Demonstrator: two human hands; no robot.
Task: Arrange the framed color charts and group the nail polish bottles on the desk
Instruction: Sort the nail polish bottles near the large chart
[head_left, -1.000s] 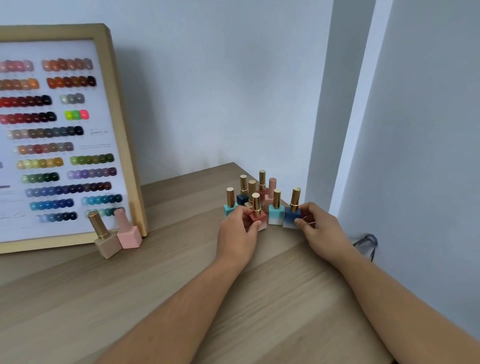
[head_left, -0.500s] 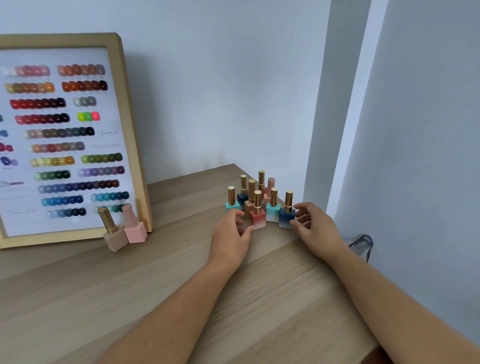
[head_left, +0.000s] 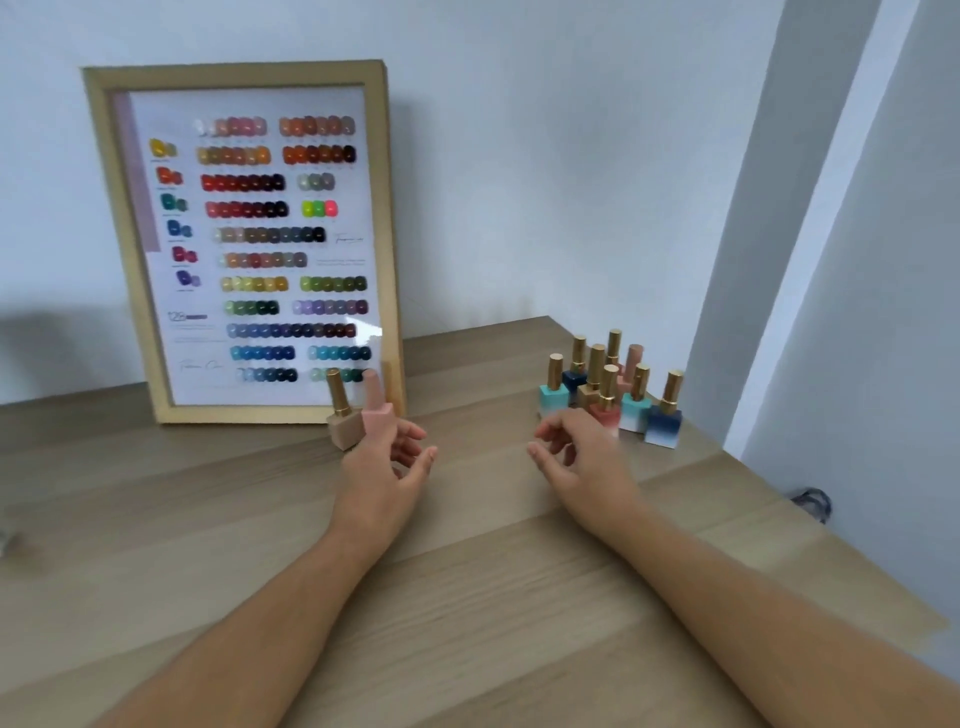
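Both my hands have pulled back from the bottle cluster (head_left: 610, 389) at right; left hand (head_left: 387, 467) and right hand (head_left: 582, 457) hover empty, fingers spread. 2 bottles (head_left: 358, 421) stand touching the framed chart (head_left: 249, 244), left of center.

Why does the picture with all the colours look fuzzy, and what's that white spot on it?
In the head view, the framed color chart is smeared by motion blur; the white spot is glare on its glass, and the bottles look soft too.
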